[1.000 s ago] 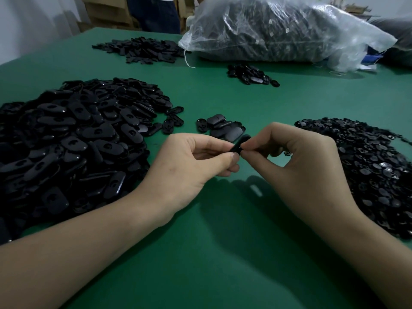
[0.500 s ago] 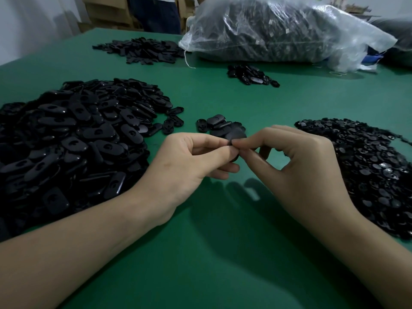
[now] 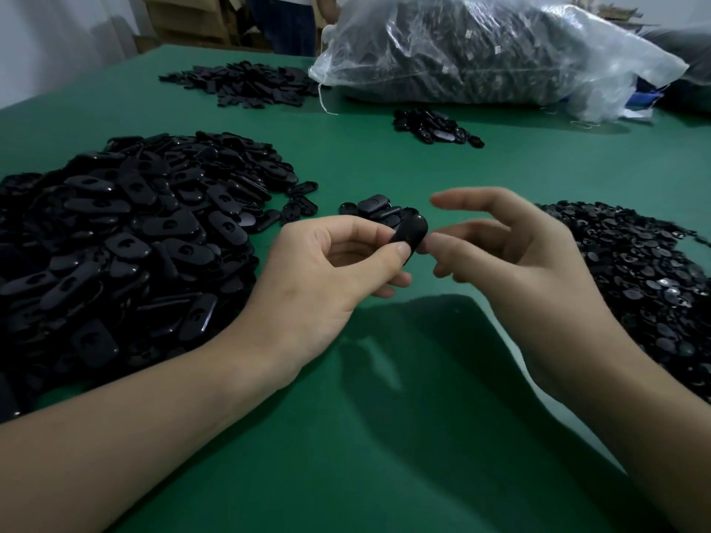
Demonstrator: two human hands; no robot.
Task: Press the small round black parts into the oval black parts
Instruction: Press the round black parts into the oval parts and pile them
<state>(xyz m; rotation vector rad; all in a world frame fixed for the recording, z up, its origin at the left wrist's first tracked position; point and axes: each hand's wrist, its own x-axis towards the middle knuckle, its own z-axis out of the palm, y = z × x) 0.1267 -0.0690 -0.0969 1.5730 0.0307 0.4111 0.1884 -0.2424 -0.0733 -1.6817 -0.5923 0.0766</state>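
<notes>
The left hand pinches one oval black part between thumb and fingertips, above the green table. The right hand is relaxed and spread just beside it, holding nothing. Most of the part protrudes beyond the pinch toward the right hand.

Light was dim; hands cast soft shadows on the desk, the right hand motion-blurred, edges bowed.

**Green table under heaps of black parts**

The green table bears a big pile of oval black parts at its left edge and small round black parts at its right. A small cluster lies mid-table, and a clear bag lies along the far edge.
</notes>
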